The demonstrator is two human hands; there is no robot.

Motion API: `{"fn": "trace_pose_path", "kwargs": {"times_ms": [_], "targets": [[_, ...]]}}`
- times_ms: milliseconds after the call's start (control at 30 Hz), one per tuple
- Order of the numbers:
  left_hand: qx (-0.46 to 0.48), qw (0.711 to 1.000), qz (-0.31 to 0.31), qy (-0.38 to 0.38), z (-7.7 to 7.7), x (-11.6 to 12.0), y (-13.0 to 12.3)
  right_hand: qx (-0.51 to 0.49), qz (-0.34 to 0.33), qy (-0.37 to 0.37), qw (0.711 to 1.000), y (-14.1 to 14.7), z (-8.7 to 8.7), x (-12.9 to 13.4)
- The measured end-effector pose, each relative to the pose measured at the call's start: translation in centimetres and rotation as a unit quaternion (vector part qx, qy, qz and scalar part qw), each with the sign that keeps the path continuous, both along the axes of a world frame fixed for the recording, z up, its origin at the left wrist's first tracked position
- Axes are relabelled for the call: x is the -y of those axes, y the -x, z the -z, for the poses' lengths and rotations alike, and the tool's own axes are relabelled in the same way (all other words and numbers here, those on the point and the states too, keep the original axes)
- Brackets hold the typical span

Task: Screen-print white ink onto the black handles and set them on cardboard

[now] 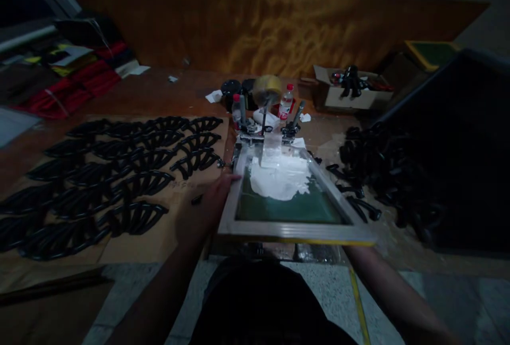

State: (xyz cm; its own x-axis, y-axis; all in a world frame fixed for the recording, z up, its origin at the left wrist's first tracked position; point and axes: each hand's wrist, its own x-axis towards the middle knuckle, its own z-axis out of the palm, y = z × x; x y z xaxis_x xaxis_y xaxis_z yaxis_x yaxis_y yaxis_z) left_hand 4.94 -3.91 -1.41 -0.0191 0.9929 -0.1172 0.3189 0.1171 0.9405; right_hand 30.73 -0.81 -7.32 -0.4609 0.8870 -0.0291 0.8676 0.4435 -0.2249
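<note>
A screen printing frame (303, 232) with a pale metal border is in front of me. White ink (279, 180) covers the upper part of its green mesh (287, 213). A flat pale blade (271, 151) stands in the ink at the far end, where clamps (290, 130) meet the frame. My left hand (220, 190) grips the frame's left side, a finger lying over its edge. Under the near right corner, my right hand is hidden below the frame; the wrist and forearm (360, 257) show. What its fingers do cannot be seen. A small black piece (196, 200) lies beside my left hand.
Rows of curved black handles (131, 217) lie on cardboard (139, 249) at the left. More black handles (358, 201) are heaped right, beside a large dark bin (458, 164). Behind stand bottles (286, 103), a tape roll (266, 89) and an open cardboard box (358, 99).
</note>
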Motion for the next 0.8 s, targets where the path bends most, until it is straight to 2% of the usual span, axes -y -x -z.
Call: {"fn": "trace_pose_path", "kwargs": {"times_ms": [100, 200, 267, 333, 433, 533, 600, 667, 800], "targets": [[-0.017, 0.998, 0.009, 0.062, 4.1, 2.1, 0.3, -0.015, 0.010, -0.018, 1.000, -0.7, -1.1, -1.5], [-0.023, 0.995, 0.017, 0.097, 8.0, 2.5, -0.1, -0.059, 0.063, -0.072, 0.994, -0.8, -2.4, -3.4], [-0.033, 0.995, 0.027, 0.093, 9.8, 2.2, -0.2, -0.065, 0.090, -0.085, 0.990, 0.1, -3.0, -4.3], [-0.037, 0.996, 0.040, 0.075, 11.0, 1.9, -0.2, -0.029, 0.089, -0.034, 0.995, 1.3, -3.1, -4.1], [-0.029, 0.996, 0.047, 0.066, 11.8, 1.8, 0.0, 0.042, 0.027, 0.054, 0.997, 2.6, -2.4, -1.6], [-0.025, 0.995, 0.046, 0.080, 11.8, 2.0, 0.0, 0.047, -0.106, 0.064, 0.991, 2.0, -2.2, 1.3], [-0.025, 0.995, 0.042, 0.087, 11.6, 2.0, -0.1, 0.031, -0.179, 0.078, 0.980, 1.2, -2.4, 2.1], [-0.018, 0.995, 0.034, 0.094, 11.3, 2.1, -0.1, 0.014, -0.184, 0.081, 0.979, 0.9, -2.6, 1.9], [0.005, 0.995, 0.024, 0.095, 11.1, 2.1, -0.1, -0.026, -0.102, 0.018, 0.994, 1.1, -1.1, 2.4]]}}
